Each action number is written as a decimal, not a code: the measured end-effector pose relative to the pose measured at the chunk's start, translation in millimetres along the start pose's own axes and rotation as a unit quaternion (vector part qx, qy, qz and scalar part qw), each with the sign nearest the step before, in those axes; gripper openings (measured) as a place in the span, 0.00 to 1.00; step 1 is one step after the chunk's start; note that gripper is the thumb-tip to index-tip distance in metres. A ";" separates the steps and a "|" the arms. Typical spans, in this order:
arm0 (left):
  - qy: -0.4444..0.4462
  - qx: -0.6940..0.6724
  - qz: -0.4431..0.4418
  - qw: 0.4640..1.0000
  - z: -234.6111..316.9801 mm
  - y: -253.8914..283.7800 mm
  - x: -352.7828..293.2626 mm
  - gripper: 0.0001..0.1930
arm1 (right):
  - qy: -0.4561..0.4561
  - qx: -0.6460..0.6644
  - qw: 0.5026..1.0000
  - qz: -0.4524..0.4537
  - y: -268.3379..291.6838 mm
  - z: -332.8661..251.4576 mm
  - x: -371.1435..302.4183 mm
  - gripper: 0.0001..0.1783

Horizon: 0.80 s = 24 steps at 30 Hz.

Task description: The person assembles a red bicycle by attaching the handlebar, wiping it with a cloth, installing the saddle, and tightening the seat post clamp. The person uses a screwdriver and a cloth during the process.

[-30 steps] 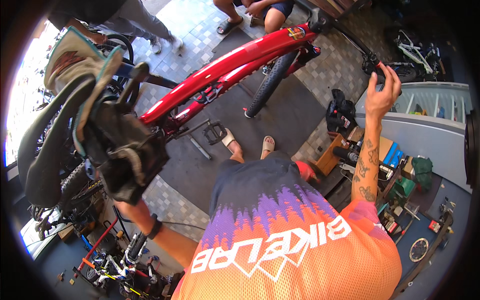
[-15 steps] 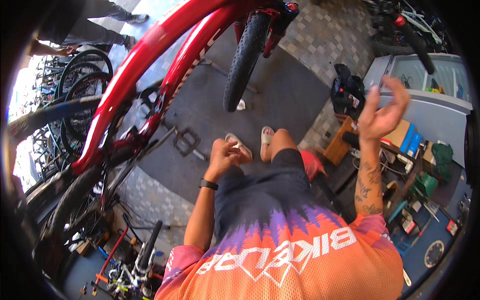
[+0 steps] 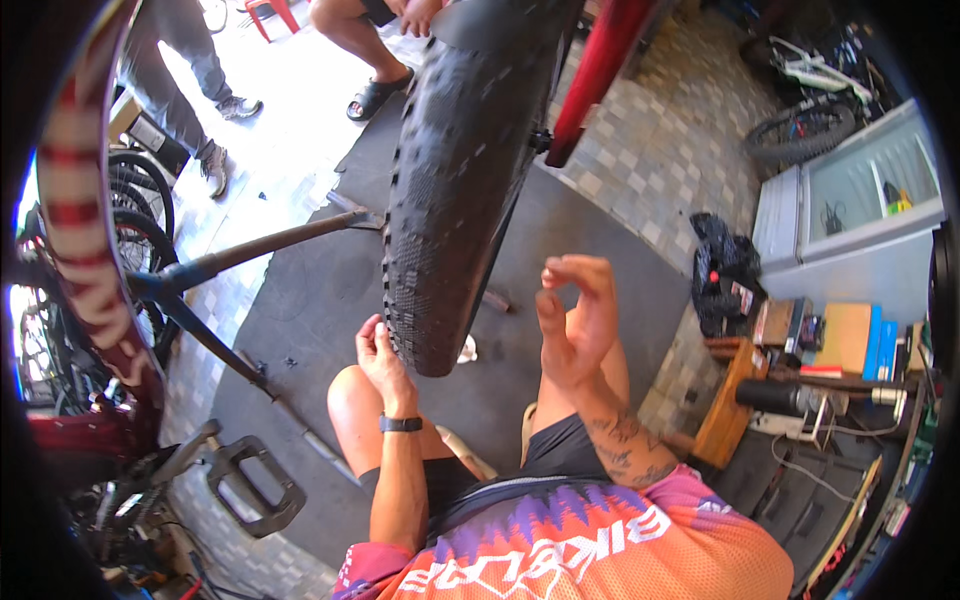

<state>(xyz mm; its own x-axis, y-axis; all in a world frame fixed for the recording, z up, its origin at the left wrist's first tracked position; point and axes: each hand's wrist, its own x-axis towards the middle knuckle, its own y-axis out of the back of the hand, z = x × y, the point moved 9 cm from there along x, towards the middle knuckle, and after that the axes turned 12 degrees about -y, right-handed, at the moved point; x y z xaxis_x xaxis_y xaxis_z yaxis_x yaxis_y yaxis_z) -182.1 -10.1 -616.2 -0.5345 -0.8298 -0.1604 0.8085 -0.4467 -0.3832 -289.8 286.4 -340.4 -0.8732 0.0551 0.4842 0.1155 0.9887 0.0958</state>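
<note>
A mountain bike's knobby black tyre hangs in front of me, with part of the red fork to its right. Close by the tyre's lower left edge is my left hand, its fingers raised and holding nothing; whether it touches the rubber I cannot tell. My right hand is up in the air to the right of the tyre, apart from it. Its thumb and fingers curve with a gap between them and nothing inside. On the left, the red frame and a black flat pedal show, the frame blurred.
A repair stand's legs reach across the dark mat. To the right are a black plastic bag, a wooden box and a glass-topped cabinet. Another person's sandalled foot and a standing person's legs are beyond.
The view has come closer to the wheel, which now looks larger. My right hand has come down and inward toward the tyre; my left hand has moved up beside its edge.
</note>
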 end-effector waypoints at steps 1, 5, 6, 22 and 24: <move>-0.034 0.027 -0.027 0.999 8.9 -10.9 1.4 0.12 | 0.012 0.029 1.000 0.004 -3.6 5.6 -12.5 0.16; -0.130 0.093 -0.094 0.983 57.9 -41.7 -31.9 0.12 | 0.032 0.071 0.997 -0.005 -12.4 0.8 -41.9 0.21; -0.152 0.113 -0.095 0.977 70.6 -46.6 -42.1 0.12 | 0.016 0.070 0.997 -0.014 -13.5 -3.5 -44.5 0.23; -0.104 0.125 -0.282 0.945 84.0 -62.1 -123.6 0.06 | -0.047 0.017 0.998 -0.027 -3.2 -20.8 -81.4 0.60; -0.114 0.135 -0.300 0.937 86.0 -64.3 -128.2 0.06 | -0.030 -0.040 0.998 -0.028 3.7 -28.0 -82.8 0.60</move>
<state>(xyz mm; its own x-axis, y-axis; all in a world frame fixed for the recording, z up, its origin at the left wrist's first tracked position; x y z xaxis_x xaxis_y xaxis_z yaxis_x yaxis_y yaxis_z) -144.4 96.2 -492.8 -0.8717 -0.4377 0.2205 0.4278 -0.8990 -0.0935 -203.8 281.6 -355.8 -0.9060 0.0111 0.4232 0.1017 0.9761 0.1920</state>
